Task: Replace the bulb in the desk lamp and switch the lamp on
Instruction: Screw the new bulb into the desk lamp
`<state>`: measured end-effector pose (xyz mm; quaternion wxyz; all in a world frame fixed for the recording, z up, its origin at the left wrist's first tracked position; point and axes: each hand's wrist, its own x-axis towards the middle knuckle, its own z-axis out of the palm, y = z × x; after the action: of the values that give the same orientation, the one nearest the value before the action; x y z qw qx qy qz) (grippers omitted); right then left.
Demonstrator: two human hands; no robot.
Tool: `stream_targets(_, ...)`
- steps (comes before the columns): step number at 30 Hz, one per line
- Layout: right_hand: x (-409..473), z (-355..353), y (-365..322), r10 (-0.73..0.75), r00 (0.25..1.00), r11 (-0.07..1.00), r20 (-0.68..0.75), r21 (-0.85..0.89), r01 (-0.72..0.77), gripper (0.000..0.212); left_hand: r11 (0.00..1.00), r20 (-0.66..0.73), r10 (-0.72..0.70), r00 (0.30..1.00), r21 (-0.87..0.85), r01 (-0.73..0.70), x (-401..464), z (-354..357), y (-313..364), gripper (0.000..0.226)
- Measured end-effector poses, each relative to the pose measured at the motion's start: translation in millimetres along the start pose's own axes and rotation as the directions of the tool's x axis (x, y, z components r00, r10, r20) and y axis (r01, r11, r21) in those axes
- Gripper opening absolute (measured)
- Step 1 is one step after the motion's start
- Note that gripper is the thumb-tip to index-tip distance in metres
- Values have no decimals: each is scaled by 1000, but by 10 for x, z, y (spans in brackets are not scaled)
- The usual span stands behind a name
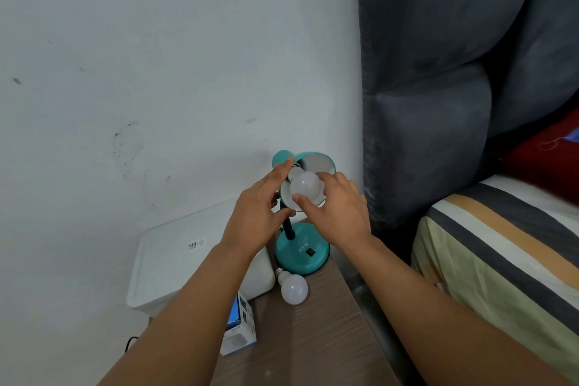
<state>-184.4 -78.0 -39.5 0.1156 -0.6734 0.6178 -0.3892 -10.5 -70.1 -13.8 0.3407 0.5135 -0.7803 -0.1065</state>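
Inside the teal lamp shade (315,157), the right hand (336,210) grasps the seated bulb (305,186); the left hand (261,207) grips the shade's rim. Cross-threading could jam it, or tip the lamp onto the loose bulb (294,289) nearby.

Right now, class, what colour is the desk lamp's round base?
Teal, with a small black switch on the base; the head view shows it best.

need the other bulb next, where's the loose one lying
In the head view the loose bulb lies on the wooden table, just in front of the teal lamp base, right of the bulb box.
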Motion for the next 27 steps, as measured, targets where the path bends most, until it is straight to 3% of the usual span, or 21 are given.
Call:
stream_targets(10,-13,-14,-12,35,999,998,32,45,-36,66,999,17,-42,999,24,41,-24,-28,50,98)
stream_targets(17,-134,-51,2,15,1000,988,20,153,-18,86,995,55,-64,996,76,60,-32,-257,211,93)
stream_targets(24,-442,-213,-73,-89,993,973,-75,206,103,63,984,-31,-158,987,73,160,-535,-462,227,71)
stream_targets(27,-599,-267,-140,-157,987,954,-44,251,163,51,974,-80,-205,976,87,211,-831,-590,135,64)
